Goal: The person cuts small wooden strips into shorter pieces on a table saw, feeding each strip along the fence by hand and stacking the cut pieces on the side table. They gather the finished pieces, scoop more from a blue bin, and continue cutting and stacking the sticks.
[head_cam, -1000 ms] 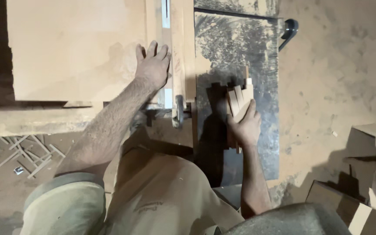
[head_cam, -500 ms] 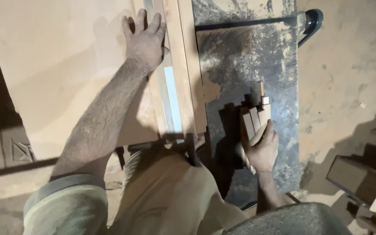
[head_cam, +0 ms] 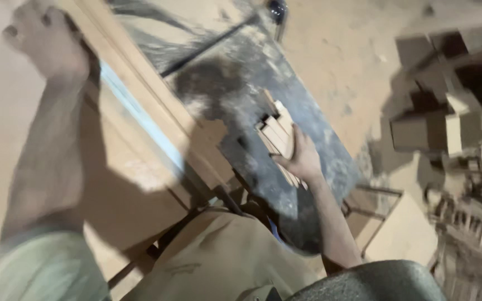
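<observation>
Our left hand (head_cam: 46, 44), at ten o'clock, lies flat with fingers spread on the big wooden board (head_cam: 6, 145). Our right hand (head_cam: 302, 159) wraps around small wood blocks (head_cam: 277, 131) on the dusty saw table (head_cam: 241, 83).

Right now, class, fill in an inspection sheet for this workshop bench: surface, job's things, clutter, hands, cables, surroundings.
Surface: dusty dark metal saw table, pale wooden board beside it.
Job's things: small stack of light wooden blocks.
Clutter: sawdust on the table.
Hands: left hand rests on the board's far edge; right hand touches the blocks.
Cables: nothing seen.
Surroundings: sawdust-covered floor, wood offcuts pile at right; picture blurred.
</observation>
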`<act>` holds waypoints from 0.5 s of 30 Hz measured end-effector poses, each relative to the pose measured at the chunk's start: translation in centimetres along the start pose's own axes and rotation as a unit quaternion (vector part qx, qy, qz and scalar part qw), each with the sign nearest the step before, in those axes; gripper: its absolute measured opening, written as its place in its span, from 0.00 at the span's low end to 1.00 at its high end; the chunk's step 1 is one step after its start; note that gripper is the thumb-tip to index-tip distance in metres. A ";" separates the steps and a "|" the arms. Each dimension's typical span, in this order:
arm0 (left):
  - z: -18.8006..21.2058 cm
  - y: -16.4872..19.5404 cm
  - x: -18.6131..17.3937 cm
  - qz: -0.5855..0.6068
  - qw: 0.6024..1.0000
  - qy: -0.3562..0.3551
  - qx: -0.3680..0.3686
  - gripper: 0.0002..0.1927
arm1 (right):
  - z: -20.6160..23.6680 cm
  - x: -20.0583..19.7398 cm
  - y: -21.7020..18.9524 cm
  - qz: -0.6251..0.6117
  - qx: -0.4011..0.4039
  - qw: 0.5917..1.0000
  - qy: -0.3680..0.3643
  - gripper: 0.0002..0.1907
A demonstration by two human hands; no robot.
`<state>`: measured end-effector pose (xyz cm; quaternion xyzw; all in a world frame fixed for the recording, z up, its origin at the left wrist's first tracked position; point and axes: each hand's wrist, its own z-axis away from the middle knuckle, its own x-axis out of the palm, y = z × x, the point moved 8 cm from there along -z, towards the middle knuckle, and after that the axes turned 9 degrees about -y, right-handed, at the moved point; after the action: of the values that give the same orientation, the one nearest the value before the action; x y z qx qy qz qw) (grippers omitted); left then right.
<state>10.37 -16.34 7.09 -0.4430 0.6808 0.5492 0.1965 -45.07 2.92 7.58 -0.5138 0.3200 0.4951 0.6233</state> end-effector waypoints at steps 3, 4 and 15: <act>4.5 7.3 2.4 0.007 0.994 -0.064 0.091 0.14 | 0.2 0.2 0.9 -0.019 0.048 0.999 -0.003 0.60; 7.1 10.3 4.1 -0.005 0.987 -0.115 0.114 0.13 | 0.0 0.1 1.3 -0.025 0.059 0.998 -0.009 0.61; 28.5 33.6 17.3 0.151 0.907 -0.387 0.062 0.33 | 0.3 -1.3 7.2 -0.010 0.083 0.996 0.029 0.63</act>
<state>-32.57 3.36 4.27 -0.0741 0.6426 0.6576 0.3862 -52.30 2.68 6.50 -0.4772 0.3727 0.4455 0.6595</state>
